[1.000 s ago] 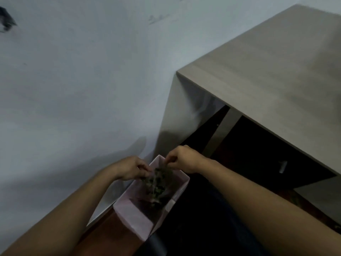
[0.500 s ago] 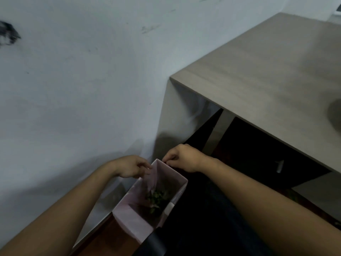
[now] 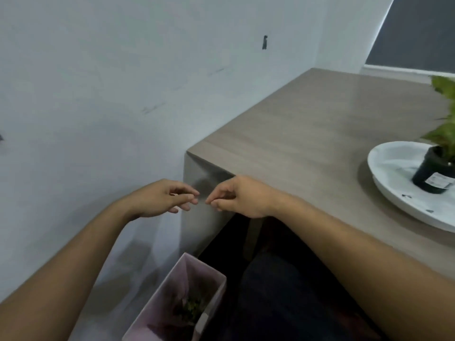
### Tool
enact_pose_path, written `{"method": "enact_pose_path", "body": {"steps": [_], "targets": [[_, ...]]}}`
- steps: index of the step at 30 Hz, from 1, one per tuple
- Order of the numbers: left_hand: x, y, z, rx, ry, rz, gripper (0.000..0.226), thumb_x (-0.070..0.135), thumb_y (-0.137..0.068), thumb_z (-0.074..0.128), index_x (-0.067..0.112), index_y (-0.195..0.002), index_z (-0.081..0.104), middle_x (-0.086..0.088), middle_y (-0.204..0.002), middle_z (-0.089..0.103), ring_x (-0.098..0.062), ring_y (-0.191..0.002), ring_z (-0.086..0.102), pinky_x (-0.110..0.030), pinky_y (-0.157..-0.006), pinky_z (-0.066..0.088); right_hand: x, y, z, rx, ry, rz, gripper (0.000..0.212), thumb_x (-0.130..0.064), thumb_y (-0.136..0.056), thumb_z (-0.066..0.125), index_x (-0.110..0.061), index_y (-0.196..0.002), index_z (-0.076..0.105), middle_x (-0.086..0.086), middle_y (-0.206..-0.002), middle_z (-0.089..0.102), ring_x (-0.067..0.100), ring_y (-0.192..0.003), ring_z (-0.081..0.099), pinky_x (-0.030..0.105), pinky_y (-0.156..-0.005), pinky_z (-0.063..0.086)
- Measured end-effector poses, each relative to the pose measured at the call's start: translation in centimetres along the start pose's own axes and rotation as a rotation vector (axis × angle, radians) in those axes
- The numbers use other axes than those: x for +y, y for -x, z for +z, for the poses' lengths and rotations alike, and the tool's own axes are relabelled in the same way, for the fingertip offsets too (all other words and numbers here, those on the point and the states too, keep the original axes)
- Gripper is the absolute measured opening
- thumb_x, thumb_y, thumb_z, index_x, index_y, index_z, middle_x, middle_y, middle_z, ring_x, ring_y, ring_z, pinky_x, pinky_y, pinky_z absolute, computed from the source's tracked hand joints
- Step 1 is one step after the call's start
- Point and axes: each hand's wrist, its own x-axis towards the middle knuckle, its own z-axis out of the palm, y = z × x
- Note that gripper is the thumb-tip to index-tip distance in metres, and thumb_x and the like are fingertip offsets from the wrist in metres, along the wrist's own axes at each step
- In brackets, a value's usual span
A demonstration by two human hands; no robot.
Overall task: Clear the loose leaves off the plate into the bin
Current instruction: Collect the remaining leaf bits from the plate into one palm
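A pink rectangular bin (image 3: 157,308) stands on the floor at the bottom of the view, with green loose leaves (image 3: 192,307) lying inside it. My left hand (image 3: 160,199) and my right hand (image 3: 238,196) hover side by side above the bin, in front of the table corner. Both hold nothing, with fingers loosely curled and fingertips almost meeting. A white plate (image 3: 394,178) sits on the table at the right, bearing a black pot (image 3: 430,173) with a green plant (image 3: 443,114). A few small dark specks lie on the plate's near rim.
The wooden table (image 3: 307,143) fills the right half, its corner just behind my hands. A white wall (image 3: 98,94) runs along the left, close to the bin. Dark space lies under the table.
Both hands have lifted away from the bin's rim to table height. The view has tilted up, bringing the plate and plant into sight. The leaves stay in the bin.
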Motion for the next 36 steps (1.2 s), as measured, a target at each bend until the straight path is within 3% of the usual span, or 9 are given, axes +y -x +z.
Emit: {"method": "enact_pose_path", "body": {"steps": [3,7,11,16,19,22,26,30,36], "targets": [[5.7,-2.1,-0.7,0.022,-0.033,0.135,0.024,0.037,-0.106,0.062,0.033,-0.127,0.075,0.012,-0.121,0.081,-0.01,-0.11,0.078,-0.036,-0.099,0.061,0.0,2.8,-5.6,0.09,0.009,0.014,0.019,-0.023,-0.103,0.073,-0.022,-0.12,0.082,0.0,-0.098,0.085,0.013,-0.094,0.081,0.03,-0.093,0.061],[13.5,-5.5,0.7,-0.005,-0.058,0.288,0.026,0.033,-0.107,0.063,0.029,-0.13,0.075,0.01,-0.122,0.081,-0.012,-0.112,0.078,-0.036,-0.1,0.06,1.7,7.5,-12.4,0.211,0.051,0.106,0.016,-0.031,-0.103,0.072,-0.031,-0.115,0.082,-0.009,-0.09,0.085,-0.002,-0.088,0.079,0.016,-0.08,0.058],[20.7,-9.2,4.2,-0.07,-0.111,0.396,0.027,0.032,-0.107,0.061,0.029,-0.13,0.074,0.014,-0.122,0.081,-0.004,-0.116,0.075,-0.034,-0.103,0.059,4.4,13.3,-17.8,0.34,0.034,0.241,0.015,-0.029,-0.104,0.071,-0.028,-0.114,0.082,-0.006,-0.097,0.085,0.007,-0.092,0.081,0.031,-0.083,0.065],[27.4,-13.6,10.4,-0.113,-0.268,0.528,0.025,0.042,-0.104,0.065,0.04,-0.127,0.075,0.026,-0.123,0.077,0.012,-0.113,0.068,-0.022,-0.101,0.054,8.4,21.3,-22.3,0.46,0.034,0.421,0.015,-0.029,-0.105,0.071,-0.024,-0.114,0.082,-0.011,-0.1,0.084,0.0,-0.09,0.081,0.02,-0.072,0.063],[30.2,-16.2,15.1,-0.162,-0.328,0.611,0.034,0.043,-0.104,0.063,0.036,-0.137,0.069,0.023,-0.14,0.068,0.006,-0.132,0.059,-0.027,-0.114,0.046,11.3,25.6,-23.4,0.476,0.048,0.566,0.014,-0.033,-0.104,0.071,-0.027,-0.11,0.083,-0.011,-0.091,0.084,0.001,-0.08,0.079,0.02,-0.061,0.06],[31.9,-18.9,19.8,-0.162,-0.454,0.726,0.048,0.047,-0.104,0.061,0.03,-0.149,0.059,0.011,-0.155,0.058,-0.007,-0.143,0.053,-0.032,-0.121,0.041,14.0,28.3,-22.8,0.438,0.178,0.673,0.017,-0.036,-0.103,0.069,-0.033,-0.112,0.083,-0.02,-0.087,0.081,-0.002,-0.081,0.074,0.022,-0.076,0.057],[32.9,-21.8,24.5,-0.174,-0.613,0.749,0.071,0.046,-0.108,0.052,0.013,-0.167,0.031,-0.002,-0.178,0.022,-0.017,-0.165,0.016,-0.034,-0.133,0.018,16.4,29.4,-20.9,0.366,0.289,0.728,0.033,-0.025,-0.107,0.06,-0.03,-0.136,0.076,-0.011,-0.129,0.077,0.016,-0.118,0.069,0.033,-0.105,0.052],[32.5,-23.6,26.3,-0.161,-0.676,0.71,0.077,0.043,-0.112,0.043,0.006,-0.171,0.009,-0.005,-0.181,0.0,-0.018,-0.167,-0.002,-0.033,-0.134,0.007,17.2,28.9,-18.6,0.282,0.328,0.689,0.042,-0.023,-0.109,0.05,-0.036,-0.145,0.067,-0.002,-0.142,0.07,0.025,-0.125,0.062,0.034,-0.096,0.047],[31.3,-24.8,26.9,-0.19,-0.666,0.699,0.071,0.038,-0.114,0.033,0.013,-0.171,0.0,0.005,-0.18,-0.014,-0.012,-0.166,-0.011,-0.025,-0.129,-0.001,17.3,29.1,-19.0,0.381,0.271,0.595,0.036,-0.016,-0.106,0.055,-0.03,-0.132,0.076,-0.014,-0.125,0.079,0.008,-0.116,0.069,0.024,-0.101,0.052]]}}
